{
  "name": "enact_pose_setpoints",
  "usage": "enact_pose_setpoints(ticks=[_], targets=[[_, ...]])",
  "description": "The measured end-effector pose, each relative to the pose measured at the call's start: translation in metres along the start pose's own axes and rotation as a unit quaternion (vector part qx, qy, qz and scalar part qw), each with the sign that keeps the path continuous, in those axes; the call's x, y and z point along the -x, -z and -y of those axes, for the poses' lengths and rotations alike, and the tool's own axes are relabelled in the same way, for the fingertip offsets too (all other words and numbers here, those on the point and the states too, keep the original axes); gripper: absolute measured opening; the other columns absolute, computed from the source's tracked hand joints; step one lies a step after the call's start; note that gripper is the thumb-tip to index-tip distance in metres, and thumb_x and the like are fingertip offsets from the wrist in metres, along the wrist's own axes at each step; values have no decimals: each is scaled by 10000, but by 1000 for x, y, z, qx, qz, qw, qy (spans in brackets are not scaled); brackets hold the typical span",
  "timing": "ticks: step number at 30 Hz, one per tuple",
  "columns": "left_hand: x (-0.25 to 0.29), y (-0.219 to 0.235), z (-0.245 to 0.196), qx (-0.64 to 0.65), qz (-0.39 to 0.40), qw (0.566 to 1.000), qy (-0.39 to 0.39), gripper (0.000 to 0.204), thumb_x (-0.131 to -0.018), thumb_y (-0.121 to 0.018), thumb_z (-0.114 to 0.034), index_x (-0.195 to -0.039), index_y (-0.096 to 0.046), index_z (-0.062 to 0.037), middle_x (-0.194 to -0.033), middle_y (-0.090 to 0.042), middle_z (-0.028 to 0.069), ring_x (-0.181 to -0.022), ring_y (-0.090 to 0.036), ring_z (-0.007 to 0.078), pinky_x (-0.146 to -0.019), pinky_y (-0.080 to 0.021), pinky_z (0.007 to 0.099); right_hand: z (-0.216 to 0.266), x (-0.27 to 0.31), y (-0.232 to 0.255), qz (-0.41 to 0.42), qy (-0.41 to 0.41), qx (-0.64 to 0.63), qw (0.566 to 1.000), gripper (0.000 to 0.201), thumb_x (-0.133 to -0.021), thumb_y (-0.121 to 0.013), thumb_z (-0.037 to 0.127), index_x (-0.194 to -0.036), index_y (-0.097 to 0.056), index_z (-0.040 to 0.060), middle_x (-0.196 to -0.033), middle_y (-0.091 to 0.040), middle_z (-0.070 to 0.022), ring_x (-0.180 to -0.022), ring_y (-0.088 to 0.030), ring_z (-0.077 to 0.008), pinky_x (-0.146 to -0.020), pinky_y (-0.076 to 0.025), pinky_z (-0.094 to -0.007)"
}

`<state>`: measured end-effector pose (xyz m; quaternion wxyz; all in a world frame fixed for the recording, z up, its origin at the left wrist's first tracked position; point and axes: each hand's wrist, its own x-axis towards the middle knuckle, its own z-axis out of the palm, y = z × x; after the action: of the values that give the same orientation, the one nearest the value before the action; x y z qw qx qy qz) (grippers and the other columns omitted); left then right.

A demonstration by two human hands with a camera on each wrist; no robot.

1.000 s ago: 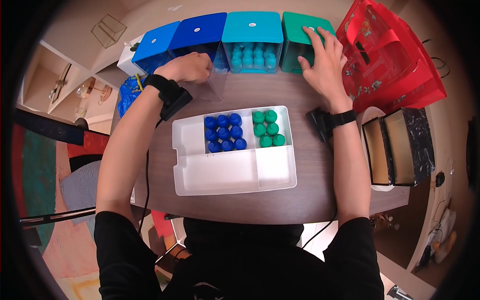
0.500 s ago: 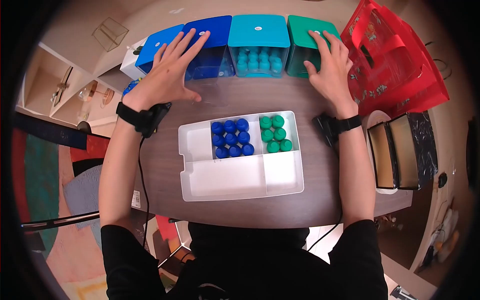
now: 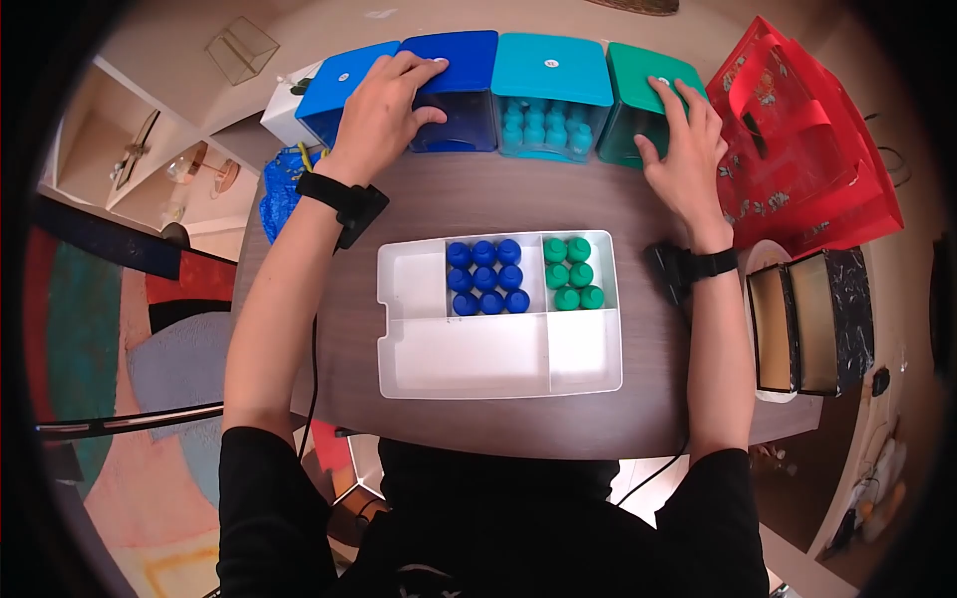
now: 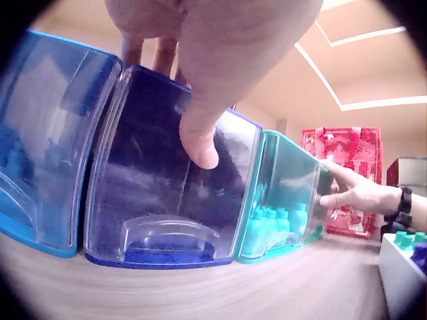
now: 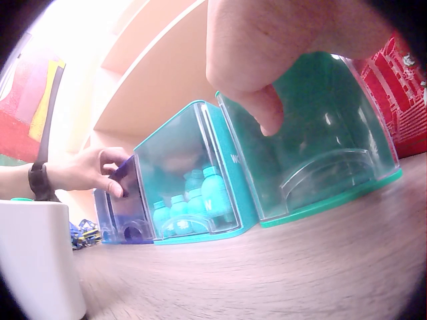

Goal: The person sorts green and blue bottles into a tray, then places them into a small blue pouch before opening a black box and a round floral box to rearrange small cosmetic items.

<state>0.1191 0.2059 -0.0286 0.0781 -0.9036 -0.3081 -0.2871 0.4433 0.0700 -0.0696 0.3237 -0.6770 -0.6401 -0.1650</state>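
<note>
The white tray (image 3: 449, 364) lies flat on the table (image 3: 488, 424), its long axis running left to right across the person's front. Beyond its far edge, left of its middle, the dark blue box (image 3: 464, 125) stands upright, lid up and clear front towards the tray. The left hand (image 3: 384, 115) is partly open on it, fingers bent over the lid, thumb spread down at the front; nothing is gripped. Beyond the tray's far right corner stands the green box (image 3: 626, 140), also upright, its front angled a little leftwards. The right hand (image 3: 688, 145) rests its loosely spread fingers on that lid, thumb apart from them beside the front, with no grip. Which way either box is longest, I cannot tell. Between them, beyond the tray, the turquoise box (image 3: 548, 65) holds turquoise bottles (image 3: 546, 132). Inside the tray, dark blue bottles (image 3: 484, 278) and green bottles (image 3: 568, 274) fill separate far-side compartments.
</note>
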Motion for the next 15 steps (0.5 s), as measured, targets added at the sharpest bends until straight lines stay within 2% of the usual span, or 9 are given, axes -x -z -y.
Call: enact_pose_setpoints(ticks=[3, 4, 6, 7, 10, 11, 13, 14, 15], targets=[[6, 12, 4, 91, -31, 995, -2, 414, -839, -743, -104, -1243, -653, -79, -1159, -664, 105, -1060, -623, 312, -918, -510, 372, -1, -1, -1, 0, -2, -4, 1000, 721, -784, -747, 109, -1437, -472, 246, -1493, -393, -112, -1380, -332, -365, -1060, -309, -571], [12, 18, 4, 86, -32, 996, -1, 414, -839, -743, -104, -1243, -653, -79, -1159, -664, 105, -1060, -623, 312, -918, -510, 372, -1, -1, -1, -2, 2, -8, 1000, 721, -784, -747, 109, -1437, -472, 246, -1493, -393, -112, -1380, -332, -365, -1060, -309, -571], [28, 34, 5, 140, -80, 982, 97, 347, -932, -639, -53, -1278, -642, -70, -1255, -656, 120, -1148, -629, 242, -997, -471, 321, -1, 0, 0, -4, 2, -7, 1000, 721, -784, -745, 100, -1436, -472, 244, -1492, -395, -116, -1379, -335, -365, -1060, -311, -567], [38, 38, 11, 169, -93, 969, 152, 318, -945, -618, -33, -1260, -649, -59, -1220, -677, 94, -1143, -631, 189, -985, -473, 303, 0, -1, 0, -3, -1, -7, 1000, 724, -782, -749, 98, -1435, -472, 243, -1491, -394, -117, -1378, -336, -364, -1060, -312, -564], [76, 41, 27, 371, -110, 887, 253, 237, -973, -596, -48, -1201, -652, -15, -1152, -686, 94, -1052, -648, 155, -922, -497, 278, 0, -1, 1, 5, -7, -7, 1000, 723, -783, -751, 99, -1434, -472, 241, -1493, -393, -115, -1378, -336, -363, -1054, -318, -560], [83, 42, 27, 371, -110, 887, 251, 237, -973, -596, -48, -1201, -652, -15, -1152, -686, 94, -1052, -648, 155, -922, -497, 278, 0, -1, 1, 4, -9, -6, 1000, 723, -783, -751, 99, -1434, -472, 241, -1493, -393, -115, -1378, -336, -363, -1054, -318, -560], [99, 42, 25, 525, -88, 773, 344, 218, -976, -596, -58, -1189, -635, -27, -1116, -681, 88, -1000, -645, 152, -884, -514, 284, 1, -1, 1, 4, -7, 3, 1000, 727, -783, -753, 102, -1438, -471, 240, -1496, -390, -113, -1377, -340, -362, -1048, -326, -555], [106, 40, 23, 526, -89, 773, 344, 218, -976, -596, -58, -1189, -635, -27, -1116, -681, 88, -1000, -645, 152, -884, -514, 284, 0, 0, 1, 5, -6, 4, 1000, 727, -783, -753, 102, -1438, -471, 240, -1496, -390, -113, -1377, -340, -362, -1048, -326, -555], [111, 35, 22, 589, -85, 713, 370, 216, -974, -602, -65, -1186, -628, -36, -1105, -677, 81, -989, -643, 156, -878, -520, 293, -2, -1, 1, 5, -2, 7, 1000, 731, -783, -755, 104, -1441, -468, 240, -1496, -392, -114, -1375, -343, -361, -1046, -328, -553]])
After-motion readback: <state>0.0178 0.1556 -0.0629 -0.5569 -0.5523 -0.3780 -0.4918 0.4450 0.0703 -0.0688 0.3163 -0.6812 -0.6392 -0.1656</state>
